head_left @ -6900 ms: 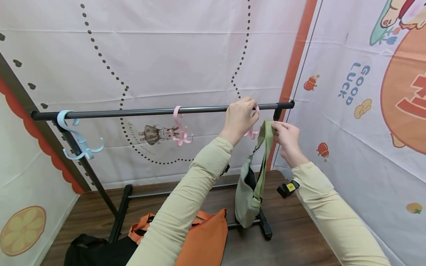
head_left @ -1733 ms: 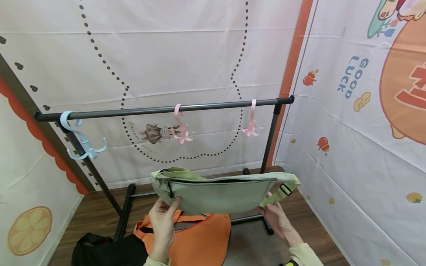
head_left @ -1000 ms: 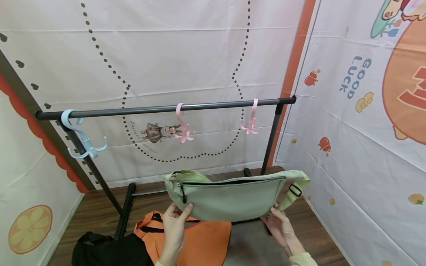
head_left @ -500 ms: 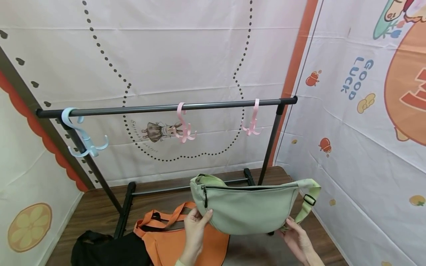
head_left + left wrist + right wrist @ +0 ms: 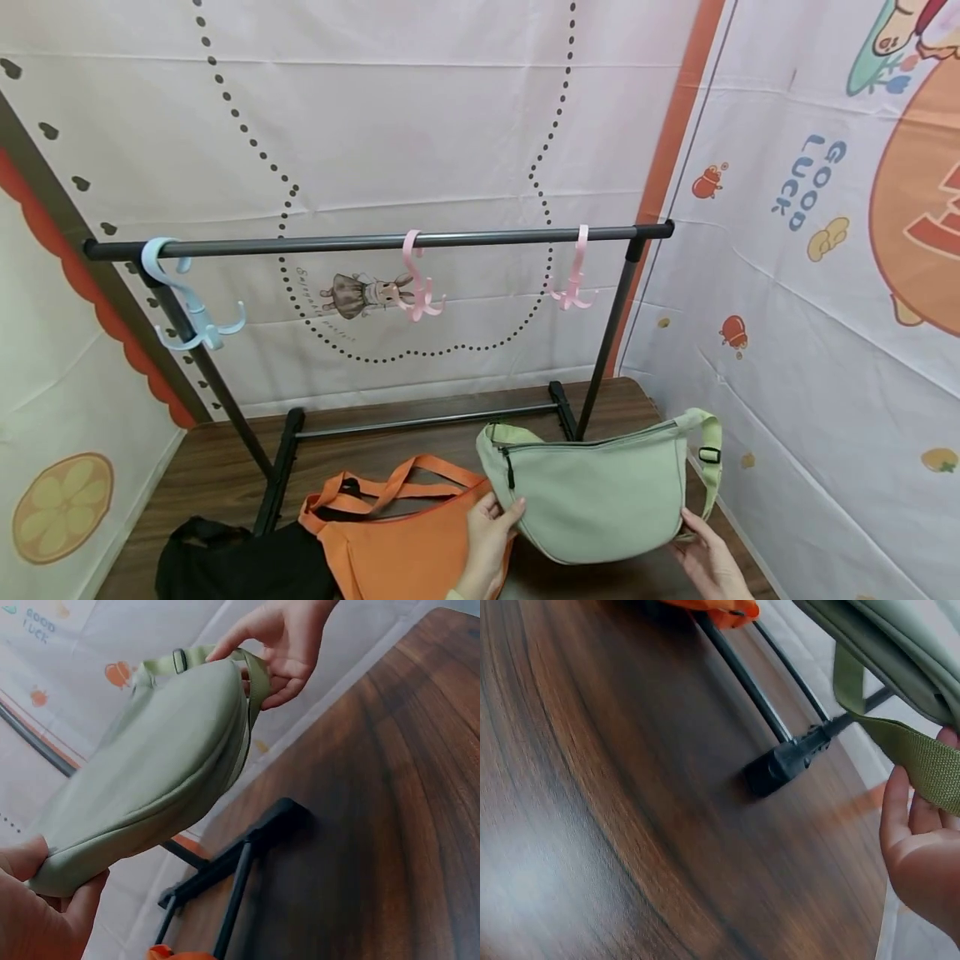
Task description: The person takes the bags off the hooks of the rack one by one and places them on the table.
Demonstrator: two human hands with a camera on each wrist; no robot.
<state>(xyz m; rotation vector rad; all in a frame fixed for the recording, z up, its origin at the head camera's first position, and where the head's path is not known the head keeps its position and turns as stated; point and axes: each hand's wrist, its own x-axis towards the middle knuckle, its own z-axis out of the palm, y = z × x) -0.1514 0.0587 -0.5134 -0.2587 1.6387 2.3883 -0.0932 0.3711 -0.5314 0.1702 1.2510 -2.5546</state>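
Note:
A pale green sling bag (image 5: 600, 492), its zipper along the top, is held up between both hands over the right part of the table. My left hand (image 5: 491, 533) pinches its lower left corner, thumb on the front; the left wrist view shows the fingers underneath. At the lower right corner, my right hand (image 5: 708, 554) grips the edge together with the green webbing strap (image 5: 922, 761). That strap loops out on the right with a black buckle (image 5: 708, 455). To the left, an orange bag (image 5: 405, 550) lies on the table beside a black bag (image 5: 240, 567).
A black rack stands on the wooden table (image 5: 202, 450), its top bar (image 5: 315, 245) spanning the back. From it hang a blue hook (image 5: 198, 321) on the left and two pink hooks, one mid-bar (image 5: 420, 287), one right (image 5: 576, 275). Printed cloth walls enclose the back and sides.
Earlier, the hands were up at the right pink hook with the bag's strap; the bag then came down into both hands. Since then it has moved right and lower, uncovering more of the orange bag.

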